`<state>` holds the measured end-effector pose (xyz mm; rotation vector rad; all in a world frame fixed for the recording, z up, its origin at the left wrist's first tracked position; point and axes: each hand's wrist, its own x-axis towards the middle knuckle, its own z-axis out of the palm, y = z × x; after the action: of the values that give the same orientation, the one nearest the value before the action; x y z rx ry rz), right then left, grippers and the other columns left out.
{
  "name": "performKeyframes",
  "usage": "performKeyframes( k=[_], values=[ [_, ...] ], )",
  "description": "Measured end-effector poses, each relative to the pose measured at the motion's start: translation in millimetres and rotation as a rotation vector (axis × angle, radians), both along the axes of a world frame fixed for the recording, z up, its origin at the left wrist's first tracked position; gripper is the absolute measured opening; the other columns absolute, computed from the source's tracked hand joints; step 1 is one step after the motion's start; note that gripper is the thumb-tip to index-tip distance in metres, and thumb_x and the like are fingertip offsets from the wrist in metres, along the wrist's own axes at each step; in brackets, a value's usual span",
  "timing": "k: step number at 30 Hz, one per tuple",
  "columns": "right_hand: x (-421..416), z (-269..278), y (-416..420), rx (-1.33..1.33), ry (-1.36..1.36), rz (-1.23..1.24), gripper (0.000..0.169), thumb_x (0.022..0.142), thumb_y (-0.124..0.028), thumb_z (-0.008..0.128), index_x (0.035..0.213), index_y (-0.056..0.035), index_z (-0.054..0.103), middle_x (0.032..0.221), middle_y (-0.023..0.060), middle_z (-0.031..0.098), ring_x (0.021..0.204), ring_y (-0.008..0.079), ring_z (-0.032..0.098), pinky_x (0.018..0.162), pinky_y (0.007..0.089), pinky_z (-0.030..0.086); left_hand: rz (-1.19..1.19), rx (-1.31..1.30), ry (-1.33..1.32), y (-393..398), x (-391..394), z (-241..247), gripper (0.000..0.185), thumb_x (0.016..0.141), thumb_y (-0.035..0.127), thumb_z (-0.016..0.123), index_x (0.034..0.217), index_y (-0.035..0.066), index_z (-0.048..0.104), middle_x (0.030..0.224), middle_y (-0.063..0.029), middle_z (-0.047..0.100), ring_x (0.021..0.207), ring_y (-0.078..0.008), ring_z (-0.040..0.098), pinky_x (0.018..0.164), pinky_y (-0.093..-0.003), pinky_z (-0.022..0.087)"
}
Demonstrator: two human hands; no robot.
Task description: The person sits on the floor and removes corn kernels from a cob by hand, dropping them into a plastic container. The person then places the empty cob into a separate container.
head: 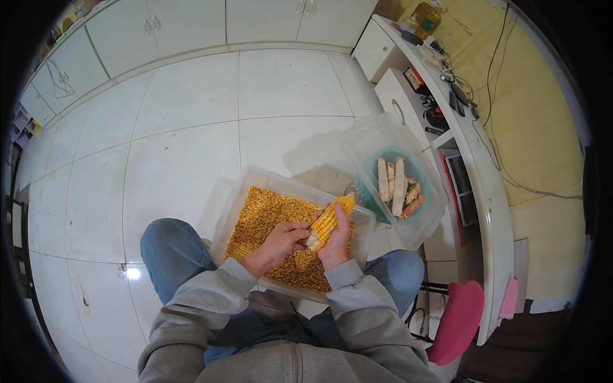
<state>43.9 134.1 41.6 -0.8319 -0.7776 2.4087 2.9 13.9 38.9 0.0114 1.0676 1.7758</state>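
Observation:
A yellow corn cob (330,221) slants over a clear plastic bin, held in my right hand (337,239) with the thumb along its side. Most of its kernels are on, and the lower end is bare and pale. My left hand (280,244) has its fingertips at that bare end; whether they grip anything is hidden. Loose corn kernels (268,210) fill much of the plastic bin (225,230), which stands between my knees. Another cob (238,250) lies partly buried at the bin's left side.
Right of the bin, a translucent lid (368,134) rests on a green basin (366,196), with several stripped cobs (399,186) on top. A white desk (483,215) with cables and small items runs along the right. A pink chair (457,325) stands near my right knee; white cabinets (187,24) line the far side.

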Motion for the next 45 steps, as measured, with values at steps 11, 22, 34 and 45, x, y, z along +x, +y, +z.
performKeyframes(
  k=[11, 22, 34, 45],
  values=[
    [-1, 2, -1, 0.022, -0.017, 0.007, 0.017, 0.082, -0.02, 0.056, 0.086, -0.0048, 0.05, 0.069, 0.0072, 0.055, 0.059, 0.0159, 0.054, 0.054, 0.0272, 0.046, -0.072, 0.048, 0.167, -1, 0, 4, 0.031, 0.082, 0.018, 0.059, 0.107, 0.0, 0.056, 0.09, -0.0006, 0.06, 0.077, -0.0054, 0.056, 0.065, -0.0203, 0.045],
    [-1, 5, -4, 0.076, -0.049, -0.012, 0.017, 0.081, -0.019, 0.057, 0.088, -0.0054, 0.05, 0.07, 0.0071, 0.055, 0.06, 0.0157, 0.055, 0.053, 0.0275, 0.046, -0.052, 0.016, 0.055, 1, 0, 1, 0.022, 0.083, 0.015, 0.057, 0.102, 0.002, 0.058, 0.092, -0.0016, 0.06, 0.081, -0.0093, 0.057, 0.068, -0.0237, 0.047],
    [-1, 13, -9, 0.141, -0.063, -0.016, 0.021, 0.081, -0.018, 0.058, 0.093, -0.0039, 0.048, 0.073, 0.0082, 0.055, 0.063, 0.0168, 0.056, 0.055, 0.0281, 0.047, -0.013, -0.003, 0.047, 0, 0, -7, 0.021, 0.084, 0.016, 0.053, 0.1, 0.003, 0.057, 0.091, -0.0012, 0.058, 0.082, -0.0092, 0.056, 0.07, -0.0253, 0.047],
    [-1, 9, -5, 0.098, -0.028, -0.022, 0.021, 0.081, -0.019, 0.058, 0.093, -0.0042, 0.049, 0.073, 0.0081, 0.056, 0.06, 0.0167, 0.056, 0.053, 0.028, 0.048, 0.014, 0.132, -0.096, 1, 5, -6, 0.024, 0.086, 0.02, 0.054, 0.105, 0.005, 0.057, 0.096, -0.0008, 0.059, 0.084, -0.0098, 0.056, 0.075, -0.0285, 0.047]
  ],
)
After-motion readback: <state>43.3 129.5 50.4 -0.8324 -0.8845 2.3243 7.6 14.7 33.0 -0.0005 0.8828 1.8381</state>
